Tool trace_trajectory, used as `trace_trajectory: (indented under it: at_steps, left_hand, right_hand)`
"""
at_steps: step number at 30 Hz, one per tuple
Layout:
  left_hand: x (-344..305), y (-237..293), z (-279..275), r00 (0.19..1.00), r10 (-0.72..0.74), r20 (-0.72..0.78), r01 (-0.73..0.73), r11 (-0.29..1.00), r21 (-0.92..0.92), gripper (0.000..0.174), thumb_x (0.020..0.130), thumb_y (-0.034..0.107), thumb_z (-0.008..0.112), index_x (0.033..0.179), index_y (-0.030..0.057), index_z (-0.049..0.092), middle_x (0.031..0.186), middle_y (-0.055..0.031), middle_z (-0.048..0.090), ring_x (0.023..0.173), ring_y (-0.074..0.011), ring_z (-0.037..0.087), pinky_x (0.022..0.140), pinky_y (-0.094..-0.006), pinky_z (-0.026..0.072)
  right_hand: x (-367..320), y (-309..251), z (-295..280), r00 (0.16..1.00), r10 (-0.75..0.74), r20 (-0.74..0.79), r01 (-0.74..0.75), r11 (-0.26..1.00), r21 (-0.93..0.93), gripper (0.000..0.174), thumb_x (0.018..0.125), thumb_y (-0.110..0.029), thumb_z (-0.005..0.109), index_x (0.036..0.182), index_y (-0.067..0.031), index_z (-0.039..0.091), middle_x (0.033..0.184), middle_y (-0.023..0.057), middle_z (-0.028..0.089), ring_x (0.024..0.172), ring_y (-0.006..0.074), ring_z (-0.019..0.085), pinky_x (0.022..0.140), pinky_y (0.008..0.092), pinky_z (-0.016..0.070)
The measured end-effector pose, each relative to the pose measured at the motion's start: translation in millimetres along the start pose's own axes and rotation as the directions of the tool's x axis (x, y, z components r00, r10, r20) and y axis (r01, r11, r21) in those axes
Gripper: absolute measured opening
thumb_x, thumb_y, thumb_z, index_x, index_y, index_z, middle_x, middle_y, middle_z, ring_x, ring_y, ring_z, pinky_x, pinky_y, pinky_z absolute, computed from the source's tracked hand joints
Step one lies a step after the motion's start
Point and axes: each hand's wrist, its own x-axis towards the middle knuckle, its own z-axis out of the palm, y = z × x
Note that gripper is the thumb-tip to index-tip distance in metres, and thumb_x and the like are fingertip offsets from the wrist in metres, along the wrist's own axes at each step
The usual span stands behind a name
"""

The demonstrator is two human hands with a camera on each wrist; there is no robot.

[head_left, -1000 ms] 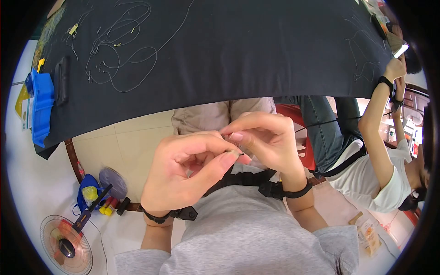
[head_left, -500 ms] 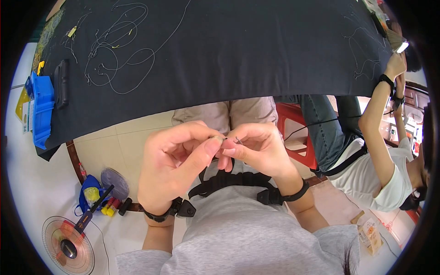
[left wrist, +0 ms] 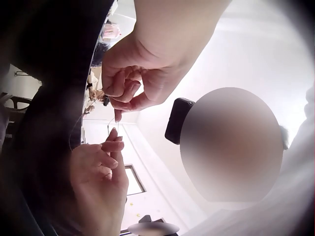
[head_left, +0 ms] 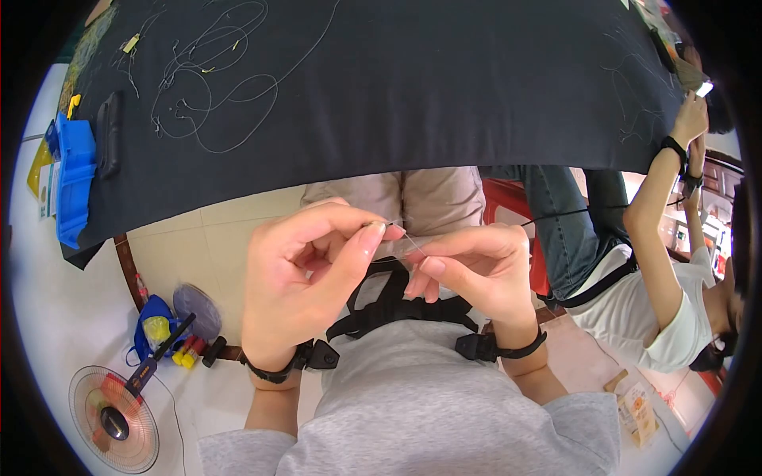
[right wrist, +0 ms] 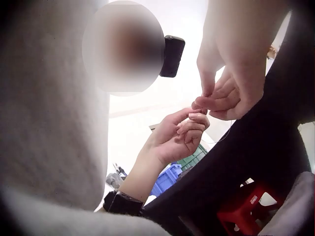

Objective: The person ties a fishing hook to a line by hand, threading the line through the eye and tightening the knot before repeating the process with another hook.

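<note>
In the head view, the left hand [head_left: 305, 278] pinches a tiny item between thumb and index finger, too small to make out. To its right, the right hand [head_left: 476, 274] pinches a thin line [head_left: 409, 239] that stretches across the small gap between the two hands. The left wrist view shows the left hand [left wrist: 147, 69] above the right hand [left wrist: 101, 182], with fine line between their fingertips. Seen from the right wrist, the left hand [right wrist: 179, 132] and right hand [right wrist: 234, 69] nearly meet, and a loop of line [right wrist: 224, 137] hangs below.
A black-covered table [head_left: 444, 87] lies ahead, bearing coiled thin lines [head_left: 208, 71] and a black case [head_left: 109, 135]. A blue bin [head_left: 75, 182] is at its left edge. Below are a fan [head_left: 113, 423] and a blue bag [head_left: 153, 325]. Another person [head_left: 635, 293] sits at right beside a red stool [head_left: 508, 202].
The right hand has moved to the right and slightly down, away from the left hand. Thin line now shows between them. The left hand has stayed in nearly the same place.
</note>
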Motion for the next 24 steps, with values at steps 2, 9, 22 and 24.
trace_trajectory:
  at_steps: [2,9,22,24]
  left_hand:
    - [1,1,0,1.0,-0.011,0.003,0.01,1.0,0.029,0.008,0.082,-0.003,0.061,0.088,-0.0038,0.067,0.054,0.0045,0.043,0.052,-0.0015,0.036,0.046,-0.019,0.0268]
    - [1,-3,2,1.0,0.014,0.004,-0.014,0.996,0.092,0.008,0.082,-0.001,0.062,0.087,-0.0023,0.068,0.053,0.0043,0.041,0.049,-0.0003,0.032,0.044,-0.0194,0.024]
    - [0,-4,6,1.0,0.021,0.008,-0.022,0.989,0.144,0.009,0.081,-0.002,0.062,0.088,0.0001,0.068,0.055,0.0038,0.042,0.048,-0.0002,0.031,0.043,-0.0205,0.0215]
    - [0,-2,7,1.0,0.008,0.012,-0.009,0.986,0.166,0.01,0.081,-0.003,0.063,0.088,0.0003,0.068,0.055,0.0036,0.042,0.048,-0.0003,0.031,0.043,-0.0207,0.0215]
  right_hand:
    - [-2,-3,3,0.999,-0.041,-0.029,0.039,0.998,-0.041,0.012,0.082,0.004,0.064,0.093,0.005,0.068,0.074,0.0098,0.068,0.063,0.0109,0.063,0.057,0.0208,0.0494]
    - [-2,-3,4,0.971,-0.235,0.045,0.238,0.93,-0.281,0.016,0.075,0.007,0.067,0.091,0.0035,0.068,0.076,0.0079,0.068,0.062,0.009,0.062,0.055,0.0212,0.0474]
    - [7,-4,7,0.819,-0.546,0.175,0.549,0.66,-0.513,0.021,0.066,0.009,0.07,0.086,0.0025,0.067,0.067,0.0076,0.061,0.052,0.0165,0.053,0.05,0.0266,0.0411]
    - [9,-4,7,0.794,-0.576,0.195,0.577,0.615,-0.538,0.022,0.065,0.01,0.071,0.086,0.003,0.067,0.066,0.0075,0.059,0.052,0.0181,0.053,0.052,0.0274,0.0413]
